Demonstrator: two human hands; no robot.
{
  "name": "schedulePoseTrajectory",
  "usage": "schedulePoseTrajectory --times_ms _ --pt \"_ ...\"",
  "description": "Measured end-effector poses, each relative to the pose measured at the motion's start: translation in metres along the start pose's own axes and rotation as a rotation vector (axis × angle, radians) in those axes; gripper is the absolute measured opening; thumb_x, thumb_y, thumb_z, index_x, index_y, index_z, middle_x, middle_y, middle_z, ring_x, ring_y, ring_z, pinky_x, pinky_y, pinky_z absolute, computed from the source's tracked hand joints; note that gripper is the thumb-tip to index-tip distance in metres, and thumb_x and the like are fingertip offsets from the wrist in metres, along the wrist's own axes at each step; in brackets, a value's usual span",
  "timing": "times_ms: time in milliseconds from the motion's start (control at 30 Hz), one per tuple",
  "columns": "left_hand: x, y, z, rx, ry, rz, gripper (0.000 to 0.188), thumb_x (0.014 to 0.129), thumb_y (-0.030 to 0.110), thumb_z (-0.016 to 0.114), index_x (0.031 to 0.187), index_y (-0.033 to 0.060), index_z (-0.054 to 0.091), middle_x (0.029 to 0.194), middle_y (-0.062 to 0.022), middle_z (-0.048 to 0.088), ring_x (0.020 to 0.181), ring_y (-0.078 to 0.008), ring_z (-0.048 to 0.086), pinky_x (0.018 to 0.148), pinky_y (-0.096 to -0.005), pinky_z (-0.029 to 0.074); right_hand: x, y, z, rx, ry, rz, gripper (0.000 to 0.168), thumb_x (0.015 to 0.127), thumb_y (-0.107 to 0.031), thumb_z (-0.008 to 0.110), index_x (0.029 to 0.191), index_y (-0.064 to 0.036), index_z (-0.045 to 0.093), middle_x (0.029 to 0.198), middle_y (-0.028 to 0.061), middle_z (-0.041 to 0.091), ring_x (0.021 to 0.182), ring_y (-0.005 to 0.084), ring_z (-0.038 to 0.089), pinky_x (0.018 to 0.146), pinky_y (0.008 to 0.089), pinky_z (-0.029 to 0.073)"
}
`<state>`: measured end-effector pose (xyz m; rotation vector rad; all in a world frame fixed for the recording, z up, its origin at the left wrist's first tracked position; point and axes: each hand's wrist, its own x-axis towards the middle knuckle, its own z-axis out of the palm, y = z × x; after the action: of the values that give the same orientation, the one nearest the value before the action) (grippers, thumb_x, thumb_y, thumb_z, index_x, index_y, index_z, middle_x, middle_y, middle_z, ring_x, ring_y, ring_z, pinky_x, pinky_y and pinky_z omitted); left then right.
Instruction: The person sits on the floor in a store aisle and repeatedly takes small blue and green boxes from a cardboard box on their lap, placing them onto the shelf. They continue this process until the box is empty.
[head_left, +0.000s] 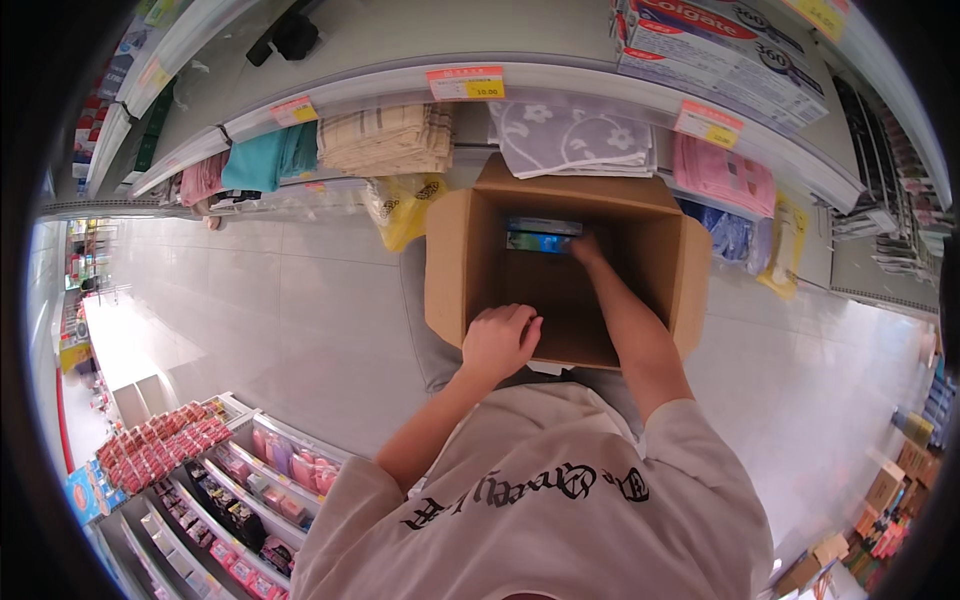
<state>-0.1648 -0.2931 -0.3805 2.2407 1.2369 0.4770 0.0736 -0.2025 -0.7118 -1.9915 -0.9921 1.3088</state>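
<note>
An open cardboard box (457, 277) stands before me with its flaps spread. My right hand (586, 247) reaches deep inside, at the right end of a small blue and green carton (536, 241); blur and shadow hide whether the fingers grip it. A paler, flat carton (544, 225) lies just beyond that one, along the box's far wall. Over the near left part of the opening is my left hand (502, 339), its fingers loosely curled; its palm side is hidden and no object shows in it.
Folded towels (574, 139) hang over a lower shelf edge just past the box. Colgate toothpaste cartons (720, 60) are stacked on the shelf above, at the right. Yellow plastic packaging (405, 210) sticks out left of the box. A display rack (247, 435) stands behind at lower left.
</note>
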Motion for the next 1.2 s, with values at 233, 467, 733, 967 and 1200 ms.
schedulePoseTrajectory --times_ms 233,467,733,967,1200 --pt "0.000 -0.004 0.006 0.011 0.033 -0.029 0.009 0.087 0.016 0.066 0.085 0.0080 0.062 0.076 -0.0079 0.064 0.068 -0.0292 0.063 0.065 -0.0411 0.051 0.003 0.039 0.014 0.328 0.058 0.278 0.043 0.076 -0.023 0.072 0.113 -0.001 0.072 0.111 0.0228 0.072 0.109 0.0349 0.068 0.092 0.0435 0.054" --pt "0.001 -0.003 0.004 0.000 0.006 -0.037 0.006 0.083 0.010 0.068 0.089 0.0085 0.065 0.079 -0.0072 0.067 0.071 -0.0286 0.066 0.066 -0.0407 0.053 0.008 0.050 0.015 0.394 0.082 0.335 0.044 0.075 -0.023 0.073 0.114 -0.001 0.072 0.111 0.0217 0.072 0.108 0.0344 0.069 0.091 0.0433 0.054" --pt "0.002 -0.002 0.001 0.015 -0.011 -0.051 0.007 0.082 0.010 0.068 0.089 0.0090 0.065 0.079 -0.0070 0.068 0.071 -0.0283 0.067 0.065 -0.0406 0.053 0.005 0.061 0.026 0.449 0.118 0.363 0.046 0.075 -0.024 0.074 0.114 -0.001 0.072 0.110 0.0205 0.073 0.107 0.0339 0.069 0.091 0.0431 0.054" --pt "0.003 0.001 0.004 0.012 -0.022 -0.041 0.006 0.083 0.009 0.068 0.088 0.0086 0.064 0.078 -0.0072 0.067 0.071 -0.0283 0.066 0.065 -0.0403 0.053 0.004 0.068 0.040 0.431 0.191 0.348 0.047 0.074 -0.024 0.075 0.115 -0.001 0.072 0.109 0.0194 0.073 0.106 0.0335 0.069 0.090 0.0429 0.055" --pt "0.002 0.000 0.005 -0.005 0.042 0.013 0.007 0.085 0.013 0.067 0.086 0.0077 0.063 0.075 -0.0079 0.062 0.068 -0.0290 0.064 0.064 -0.0405 0.052 0.007 0.067 0.045 0.188 0.271 0.187 0.048 0.074 -0.025 0.077 0.115 -0.001 0.071 0.109 0.0184 0.073 0.105 0.0331 0.069 0.090 0.0427 0.055"
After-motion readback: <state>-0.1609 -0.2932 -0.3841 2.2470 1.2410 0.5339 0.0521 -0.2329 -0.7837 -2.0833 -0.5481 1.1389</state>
